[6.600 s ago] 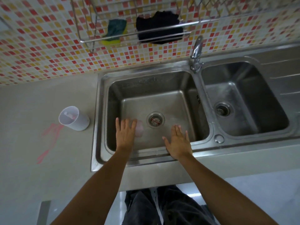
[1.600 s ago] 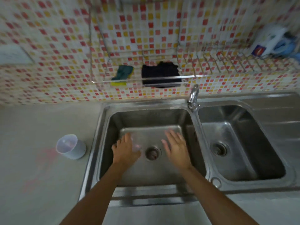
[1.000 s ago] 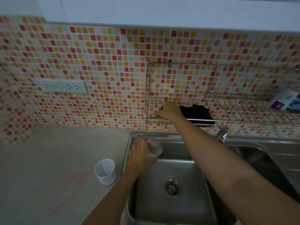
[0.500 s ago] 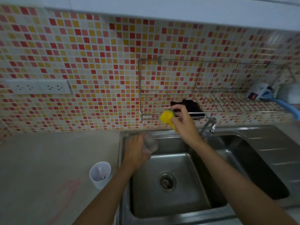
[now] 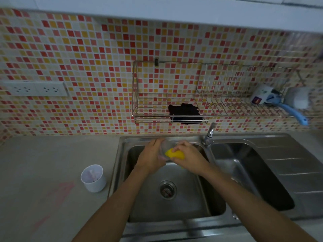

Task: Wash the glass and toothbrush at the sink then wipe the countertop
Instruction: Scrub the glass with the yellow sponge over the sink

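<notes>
My left hand [image 5: 152, 158] grips the glass [image 5: 165, 147] over the sink [image 5: 185, 206]. My right hand [image 5: 188, 155], clutching the yellow sponge [image 5: 174, 154], has dropped from the rack [image 5: 153, 117] to the glass. The toothbrush cup [image 5: 93, 179] stands on the surface [image 5: 43, 163], left of my left hand.

The right hand [image 5: 187, 155], at the wire rack [image 5: 167, 117] a second ago, now presses the yellow sponge [image 5: 174, 154] into the glass [image 5: 165, 149] the left hand [image 5: 151, 158] grips.

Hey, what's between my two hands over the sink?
In the head view, the clear glass, held by the left hand, and the yellow sponge the right hand presses against it.
</notes>
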`<state>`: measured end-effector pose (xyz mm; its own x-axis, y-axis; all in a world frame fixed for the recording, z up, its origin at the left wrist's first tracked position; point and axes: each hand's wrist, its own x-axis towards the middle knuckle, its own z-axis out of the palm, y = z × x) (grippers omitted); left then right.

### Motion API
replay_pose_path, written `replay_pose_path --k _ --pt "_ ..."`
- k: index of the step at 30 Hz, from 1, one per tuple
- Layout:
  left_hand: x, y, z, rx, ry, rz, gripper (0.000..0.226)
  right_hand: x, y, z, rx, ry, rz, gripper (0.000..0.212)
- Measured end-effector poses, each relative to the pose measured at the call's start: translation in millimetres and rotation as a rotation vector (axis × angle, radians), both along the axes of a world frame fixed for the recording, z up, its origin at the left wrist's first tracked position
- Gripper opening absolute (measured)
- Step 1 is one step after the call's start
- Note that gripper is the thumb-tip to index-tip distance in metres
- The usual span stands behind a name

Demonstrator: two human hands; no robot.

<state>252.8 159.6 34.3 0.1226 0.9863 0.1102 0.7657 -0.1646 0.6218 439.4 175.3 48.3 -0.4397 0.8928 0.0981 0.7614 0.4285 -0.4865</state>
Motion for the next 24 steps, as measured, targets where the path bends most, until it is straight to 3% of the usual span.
replay_pose_path --k 4,8,10,14,17,20,24 --pt "24 -4 -3 -0.008 0.067 0.025 0.079 19 4 0 0.107 -0.164 0.219 0.024" --pt "48 -8 -5 -0.001 0.098 0.042 0.079 40 20 3 0.357 -0.286 0.328 0.014" --pt "55 -9 -6 0.016 0.114 0.062 0.077 51 24 -3 0.398 -0.235 0.337 0.015" --pt "62 -20 -14 -0.014 0.152 0.1 0.076 62 10 -24 0.142 -0.038 0.345 0.019" --pt "70 -30 -20 -0.055 0.189 0.095 0.079 71 12 -32 0.169 -0.072 0.438 0.019" --pt "76 -33 -19 -0.062 0.191 0.132 0.083 78 27 -43 0.32 -0.073 0.377 0.023" --pt "75 -32 -16 -0.075 0.215 0.171 0.082 74 6 -57 0.229 0.111 0.298 0.024"
